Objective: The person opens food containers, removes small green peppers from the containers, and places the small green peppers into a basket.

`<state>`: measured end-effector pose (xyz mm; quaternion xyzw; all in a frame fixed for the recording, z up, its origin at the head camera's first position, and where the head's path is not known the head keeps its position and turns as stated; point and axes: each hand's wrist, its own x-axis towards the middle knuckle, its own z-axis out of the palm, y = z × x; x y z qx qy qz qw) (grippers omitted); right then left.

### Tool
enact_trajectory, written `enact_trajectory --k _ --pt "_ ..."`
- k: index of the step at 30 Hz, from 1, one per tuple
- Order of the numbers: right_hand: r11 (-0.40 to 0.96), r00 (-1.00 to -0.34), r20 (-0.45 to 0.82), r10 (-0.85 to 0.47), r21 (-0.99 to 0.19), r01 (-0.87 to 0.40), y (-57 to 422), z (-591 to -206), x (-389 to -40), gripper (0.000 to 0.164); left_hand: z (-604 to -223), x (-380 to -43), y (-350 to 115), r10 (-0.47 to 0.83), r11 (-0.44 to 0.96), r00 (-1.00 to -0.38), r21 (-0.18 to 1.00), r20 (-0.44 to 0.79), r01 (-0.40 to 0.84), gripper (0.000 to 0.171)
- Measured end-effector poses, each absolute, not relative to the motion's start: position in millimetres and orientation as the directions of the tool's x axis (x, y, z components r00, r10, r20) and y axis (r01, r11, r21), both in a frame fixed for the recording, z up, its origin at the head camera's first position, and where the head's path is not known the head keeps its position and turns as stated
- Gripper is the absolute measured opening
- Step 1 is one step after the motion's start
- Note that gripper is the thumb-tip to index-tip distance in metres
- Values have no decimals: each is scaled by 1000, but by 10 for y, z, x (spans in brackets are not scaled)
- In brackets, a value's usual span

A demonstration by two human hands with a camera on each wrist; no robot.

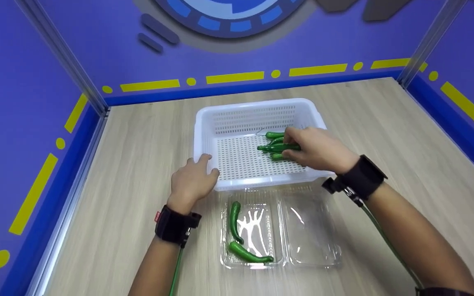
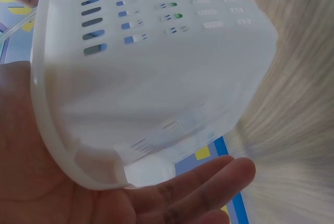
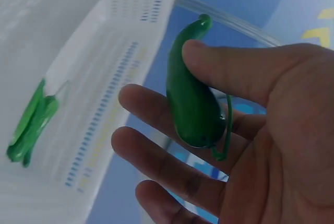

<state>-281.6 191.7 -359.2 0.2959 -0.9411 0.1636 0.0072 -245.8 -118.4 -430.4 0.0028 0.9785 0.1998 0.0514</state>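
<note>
A white perforated plastic basket [image 1: 247, 107] holds several green chili peppers [image 1: 275, 135] at its right side. My right hand [image 1: 317, 150] reaches over them inside the basket. In the right wrist view, a glossy green chili pepper [image 3: 195, 93] is pinched between its thumb and fingers, with the thin stem curving toward the palm. My left hand [image 1: 189, 181] holds the basket's front left corner. The left wrist view has its fingers [image 2: 209, 187] extended along the outside below the rim, while the thumb is hidden behind the wall.
In front of the basket lies an unfolded clear plastic clamshell container [image 1: 278, 230]. Its left half carries one curved green pepper [image 1: 233, 222] along the side and another pepper [image 1: 249, 254] near the front edge. Blue printed panels [image 1: 237, 61] border the wooden table [image 1: 150, 139].
</note>
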Motion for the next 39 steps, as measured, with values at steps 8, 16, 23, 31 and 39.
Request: enact_trajectory --k 8,16,23,31,39 --pt "826 -843 35 -537 -182 -534 1911 -3724 -3074 20 -4300 -2451 -1183 28 918 -995 396 -94 -12 59" --pt "830 -842 40 -538 -148 -538 1907 -3735 -3225 20 -4293 -2463 -1173 33 920 -996 392 -83 -2 58" --pt "850 -854 -22 -519 -117 -514 1880 -3722 -3347 18 -4302 -2466 -1181 30 919 -997 395 -74 -1 58" --pt "869 -857 -153 -492 -25 -494 1783 -3756 -3487 18 -4314 -2447 -1201 18 919 -997 395 -75 -13 58" --pt "871 -844 -272 -462 39 -489 1732 -3818 -3568 22 -4306 -2458 -1174 19 915 -998 404 -65 -9 57"
